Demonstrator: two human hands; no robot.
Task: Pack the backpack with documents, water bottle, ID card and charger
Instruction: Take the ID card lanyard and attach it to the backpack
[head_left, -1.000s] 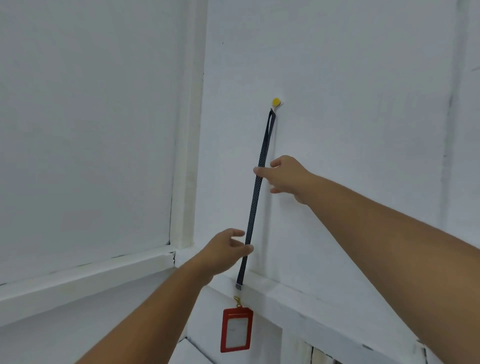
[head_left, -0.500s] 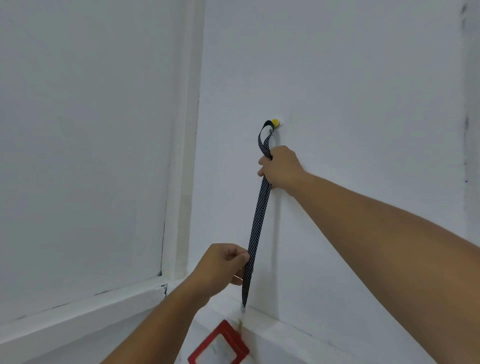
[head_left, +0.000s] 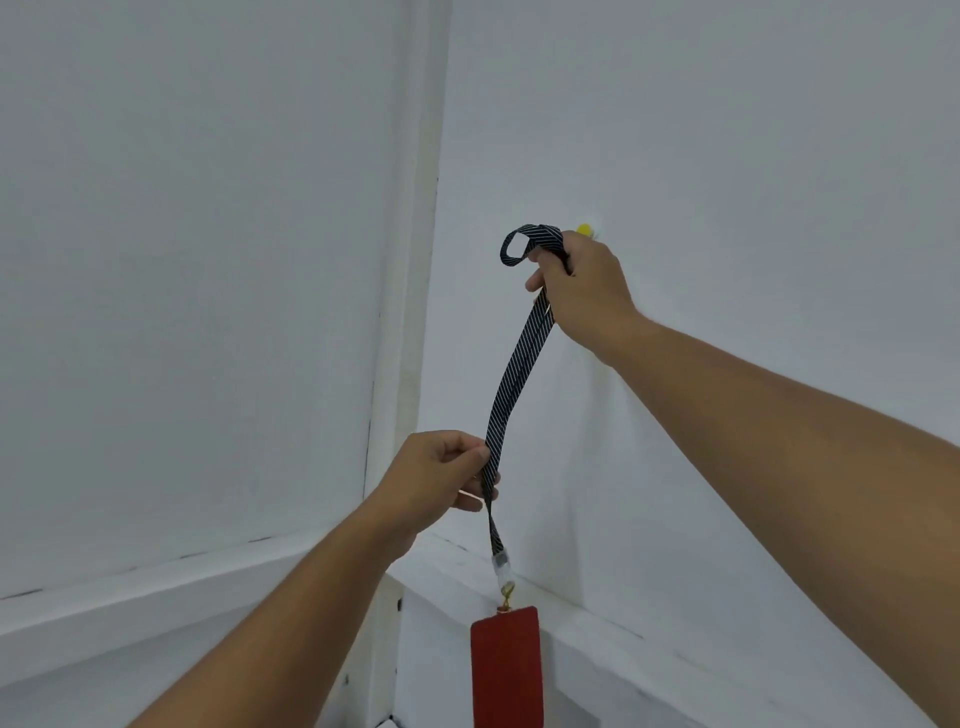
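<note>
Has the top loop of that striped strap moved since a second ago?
Yes. The strap's loop has come off the yellow pin and now sits left of it, gripped by the right hand.

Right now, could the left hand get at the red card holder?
Probably yes. The left hand pinches the lanyard above the holder, which hangs free below it with nothing between; it would have to let go first.

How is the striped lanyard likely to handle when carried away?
Probably floppy: the lanyard curls into a limp loop above the right hand and twists below the left hand. The red card holder dangles at its end, so it will likely swing.
</note>
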